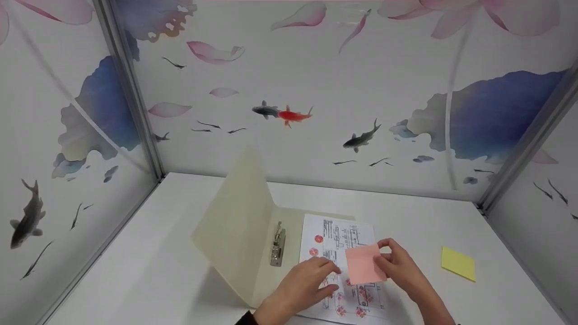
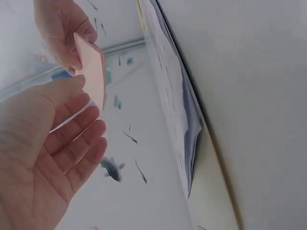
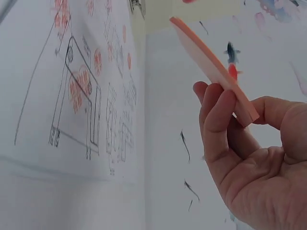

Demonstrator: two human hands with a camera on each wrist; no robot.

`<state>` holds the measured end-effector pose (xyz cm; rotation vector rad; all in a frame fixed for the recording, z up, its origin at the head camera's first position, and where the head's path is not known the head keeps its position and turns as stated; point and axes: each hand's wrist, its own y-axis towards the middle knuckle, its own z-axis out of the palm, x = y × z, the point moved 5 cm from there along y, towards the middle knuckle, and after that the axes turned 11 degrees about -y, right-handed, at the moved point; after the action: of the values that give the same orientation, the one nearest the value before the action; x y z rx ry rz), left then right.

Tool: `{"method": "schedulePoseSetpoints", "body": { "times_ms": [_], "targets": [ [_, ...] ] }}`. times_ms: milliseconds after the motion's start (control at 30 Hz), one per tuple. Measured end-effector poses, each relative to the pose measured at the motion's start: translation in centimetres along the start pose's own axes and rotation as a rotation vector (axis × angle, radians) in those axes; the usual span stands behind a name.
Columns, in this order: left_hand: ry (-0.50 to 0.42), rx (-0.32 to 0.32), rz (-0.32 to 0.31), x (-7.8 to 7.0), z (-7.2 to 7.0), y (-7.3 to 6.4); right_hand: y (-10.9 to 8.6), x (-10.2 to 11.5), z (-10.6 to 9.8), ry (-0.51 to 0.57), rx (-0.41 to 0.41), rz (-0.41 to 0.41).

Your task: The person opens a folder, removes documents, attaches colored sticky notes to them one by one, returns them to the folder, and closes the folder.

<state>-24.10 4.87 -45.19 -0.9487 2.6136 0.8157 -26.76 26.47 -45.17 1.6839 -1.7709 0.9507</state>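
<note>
My right hand (image 1: 399,264) pinches a pink sticky note pad (image 1: 363,265) by its right edge, thumb on one face and fingers on the other. In the right wrist view the pad's thickness shows as an orange-pink edge. Below the pad lies a stack of printed sheets (image 1: 336,230) with line drawings and red marks. My left hand (image 1: 307,280) hovers over the sheets with its fingers loosely spread, holding nothing, its fingertips close to the pad's left side. The sheets lie on the right half of an opened pale yellow folder (image 1: 239,225), whose cover stands up tilted to the left.
A metal clip (image 1: 278,246) sits inside the folder near its spine. To the right, a yellow sticky note pad (image 1: 458,263) lies on the white table (image 1: 149,243). Panels printed with fish and petals (image 1: 307,149) stand along the table's back and sides.
</note>
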Motion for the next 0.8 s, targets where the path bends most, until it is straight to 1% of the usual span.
{"method": "schedulePoseSetpoints", "body": {
  "times_ms": [100, 200, 267, 433, 533, 600, 733, 800],
  "targets": [
    [-0.019, -0.031, 0.089, -1.0, -0.2, 0.1, -0.8, 0.8, 1.0, 0.083, 0.099, -0.061],
    [-0.038, -0.054, 0.149, -1.9, -0.2, 0.1, -1.5, 1.5, 1.8, 0.172, 0.204, -0.121],
    [-0.039, -0.065, 0.166, -2.2, -0.1, 0.2, -1.9, 1.9, 2.2, 0.223, 0.264, -0.152],
    [-0.031, -0.101, 0.147, -2.4, -0.1, 0.2, -2.5, 2.3, 3.0, 0.282, 0.360, -0.168],
    [-0.034, -0.126, 0.145, -2.3, -0.2, 0.2, -2.5, 2.4, 3.4, 0.298, 0.389, -0.166],
    [-0.044, -0.126, 0.150, -2.3, -0.3, 0.2, -2.5, 2.5, 3.6, 0.306, 0.394, -0.165],
    [-0.084, -0.091, 0.159, -2.4, -0.4, 0.1, -2.6, 2.5, 3.7, 0.287, 0.361, -0.150],
    [-0.080, -0.074, 0.160, -2.4, -0.4, 0.0, -2.7, 2.5, 3.7, 0.273, 0.348, -0.143]
  ]
}}
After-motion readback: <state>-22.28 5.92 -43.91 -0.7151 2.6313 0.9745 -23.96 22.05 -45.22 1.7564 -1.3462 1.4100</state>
